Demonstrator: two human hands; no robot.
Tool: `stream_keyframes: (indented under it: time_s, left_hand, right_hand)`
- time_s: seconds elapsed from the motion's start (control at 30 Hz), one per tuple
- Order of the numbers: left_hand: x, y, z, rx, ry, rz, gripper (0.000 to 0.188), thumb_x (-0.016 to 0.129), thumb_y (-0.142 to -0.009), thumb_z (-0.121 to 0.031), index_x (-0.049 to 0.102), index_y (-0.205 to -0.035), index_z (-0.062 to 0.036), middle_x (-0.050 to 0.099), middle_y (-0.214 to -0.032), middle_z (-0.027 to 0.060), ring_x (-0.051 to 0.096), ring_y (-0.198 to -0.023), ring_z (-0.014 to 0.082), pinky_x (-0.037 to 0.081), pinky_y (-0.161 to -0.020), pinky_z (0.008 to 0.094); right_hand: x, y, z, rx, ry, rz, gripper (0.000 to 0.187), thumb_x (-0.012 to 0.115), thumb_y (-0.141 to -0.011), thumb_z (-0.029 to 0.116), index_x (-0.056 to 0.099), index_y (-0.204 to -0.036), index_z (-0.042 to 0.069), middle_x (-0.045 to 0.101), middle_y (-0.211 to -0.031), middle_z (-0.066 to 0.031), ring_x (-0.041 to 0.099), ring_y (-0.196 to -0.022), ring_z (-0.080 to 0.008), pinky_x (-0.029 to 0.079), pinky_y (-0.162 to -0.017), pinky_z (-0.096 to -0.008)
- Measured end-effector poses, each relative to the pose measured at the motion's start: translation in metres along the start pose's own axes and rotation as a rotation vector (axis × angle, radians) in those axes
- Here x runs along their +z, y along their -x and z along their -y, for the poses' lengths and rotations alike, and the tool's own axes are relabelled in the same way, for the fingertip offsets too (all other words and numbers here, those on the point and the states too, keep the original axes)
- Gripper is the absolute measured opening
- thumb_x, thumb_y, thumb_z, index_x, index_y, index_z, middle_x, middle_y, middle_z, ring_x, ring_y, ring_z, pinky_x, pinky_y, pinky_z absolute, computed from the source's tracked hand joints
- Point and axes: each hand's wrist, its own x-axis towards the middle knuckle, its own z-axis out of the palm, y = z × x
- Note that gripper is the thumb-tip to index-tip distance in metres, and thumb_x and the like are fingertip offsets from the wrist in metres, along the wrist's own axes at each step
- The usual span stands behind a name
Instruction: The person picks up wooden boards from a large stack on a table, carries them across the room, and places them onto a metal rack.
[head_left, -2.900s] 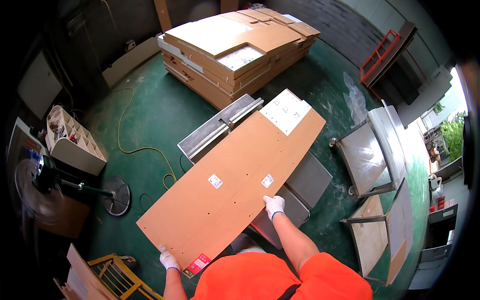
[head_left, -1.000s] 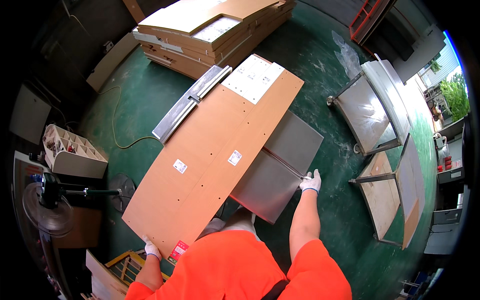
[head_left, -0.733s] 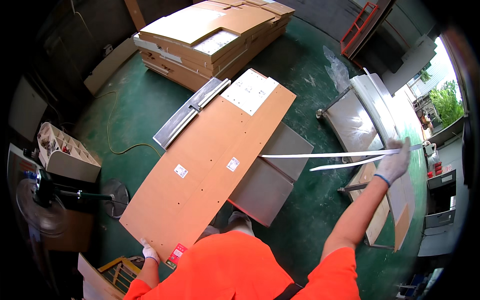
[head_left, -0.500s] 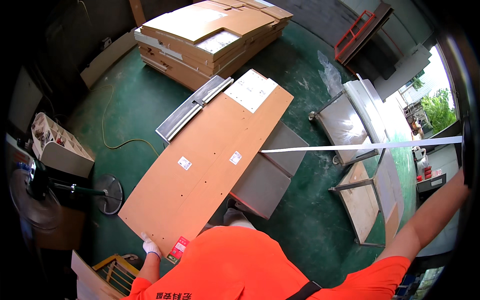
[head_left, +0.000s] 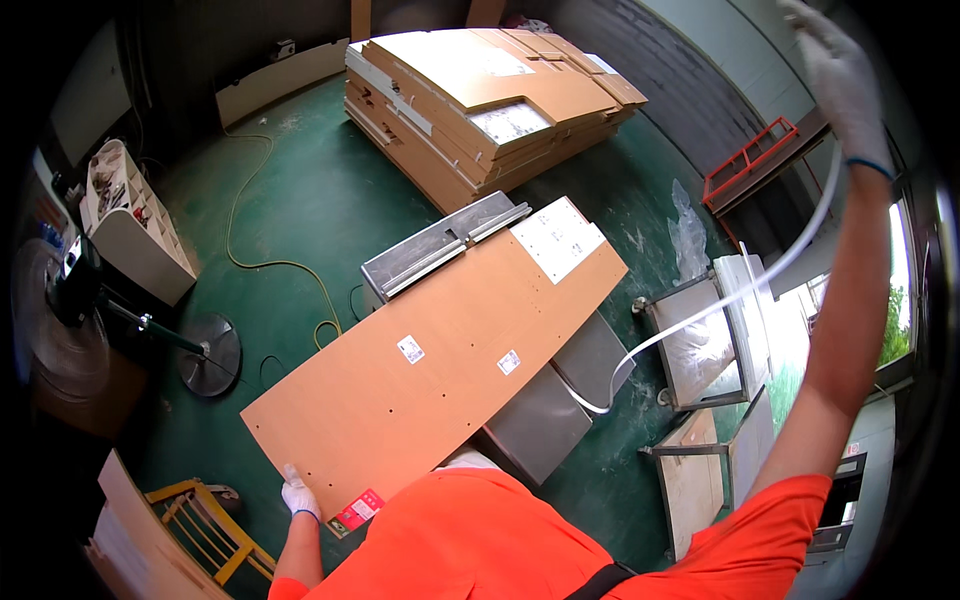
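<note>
A long orange-brown board (head_left: 420, 390) with drilled holes and small labels lies tilted across grey supports (head_left: 537, 420). My left hand (head_left: 297, 495), in a white glove, grips its near left edge beside a red card (head_left: 355, 512); the fingers under the edge are hidden. Raised high at the upper right is my gloved right hand (head_left: 840, 85), closed on a white strip (head_left: 715, 303). From that hand the strip curves slackly down to the board's right side. Its lower end is hidden.
Stacked boards (head_left: 480, 125) stand at the back. A floor fan (head_left: 75, 300) and a divided tool box (head_left: 140, 225) are at left, with a yellow hose (head_left: 232, 215) nearby. Metal-framed carts (head_left: 690, 340) stand at right, a yellow rack (head_left: 210, 525) at lower left.
My right arm has swung up and inward, bringing the hand into view. The strip, earlier stretched nearly straight, now bows. The view has shifted; my left hand stays at the board's edge.
</note>
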Motion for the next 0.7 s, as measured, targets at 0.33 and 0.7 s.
stream_keyframes:
  time_s: [0.33,0.7]
  left_hand:
    - [-0.012,0.027,-0.013,0.001,0.038,0.002,0.078,0.053,-0.102,-0.066,0.059,-0.133,0.0055,0.070,-0.119,0.0123,0.066,-0.104,0.0224,0.054,-0.094,0.0394]
    - [-0.005,0.040,-0.025,0.018,0.013,-0.039,0.083,0.055,-0.100,-0.069,0.056,-0.136,0.0058,0.068,-0.127,0.0135,0.066,-0.112,0.0243,0.052,-0.100,0.0404]
  right_hand:
    - [0.510,0.159,0.214,0.032,-0.151,1.086,0.024,0.062,-0.093,0.018,0.080,-0.106,0.009,0.076,-0.109,-0.0197,0.074,-0.106,-0.0374,0.060,-0.089,-0.0478]
    - [0.601,0.223,0.271,-0.059,-0.303,1.214,0.022,0.067,-0.088,0.016,0.081,-0.102,0.008,0.076,-0.108,-0.0206,0.073,-0.106,-0.0386,0.060,-0.087,-0.0472]
